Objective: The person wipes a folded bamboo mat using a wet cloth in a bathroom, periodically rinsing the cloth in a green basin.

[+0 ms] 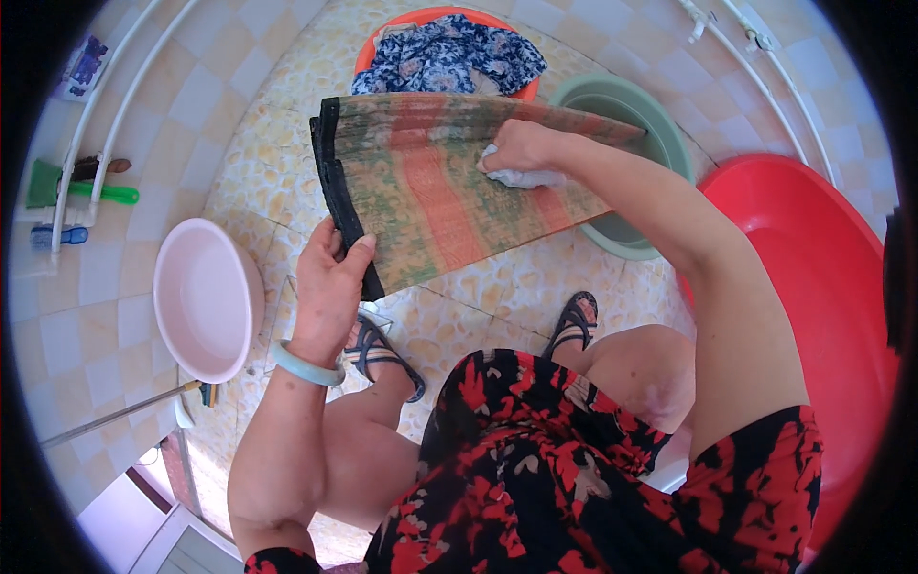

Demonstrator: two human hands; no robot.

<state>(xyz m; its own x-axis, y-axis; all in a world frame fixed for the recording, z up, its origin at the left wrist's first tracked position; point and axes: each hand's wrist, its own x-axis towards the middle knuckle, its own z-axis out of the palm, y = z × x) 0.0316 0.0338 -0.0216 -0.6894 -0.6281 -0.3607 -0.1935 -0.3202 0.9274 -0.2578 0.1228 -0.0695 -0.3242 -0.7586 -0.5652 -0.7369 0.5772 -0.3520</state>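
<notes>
A folded, thin mat point(411, 182) with a tan, green and orange striped pattern and a black edge band hangs in front of me. Its far right end reaches down to the green basin point(674, 163). My left hand point(333, 273) grips the black edge at the near left corner, thumb on top and fingers behind. Against the mat's upper face, my right hand point(521, 148) presses a bunched white cloth point(528, 179). Some fingers of both hands are hidden.
An orange basin point(421, 16) holds blue-and-white floral fabric point(459, 57) at the back. A large red tub point(794, 220) is at right, a pale pink basin point(206, 301) at left. Brushes point(59, 234) sit by wall pipes point(120, 120). A long-handled tool point(124, 411) leans lower left.
</notes>
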